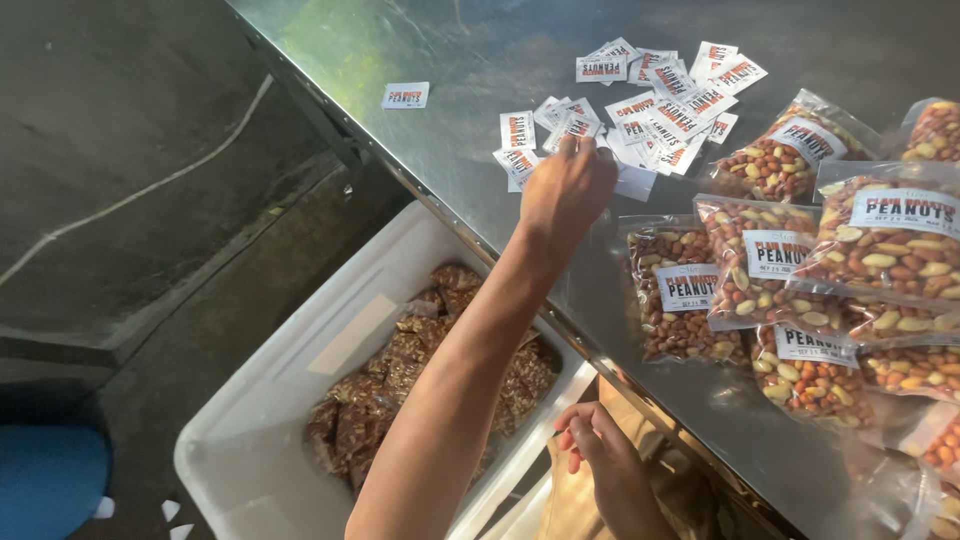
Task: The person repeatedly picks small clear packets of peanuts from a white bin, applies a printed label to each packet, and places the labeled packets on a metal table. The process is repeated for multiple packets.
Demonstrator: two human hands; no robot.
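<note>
- Head-worn camera looks steeply down, close over a steel table (480, 60) running far-left to near-right.
- Floor and a white bin (250, 440) fill the left.

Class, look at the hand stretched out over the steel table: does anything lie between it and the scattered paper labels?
Nothing visible does. The left hand is already at the near edge of the paper labels; the peanut bags lie off to one side.

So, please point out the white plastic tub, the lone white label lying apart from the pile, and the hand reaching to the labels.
white plastic tub (262, 398): head view, bare left wall.
lone white label (405, 95): head view, centre.
left hand (566, 190): head view, back of hand.
</note>
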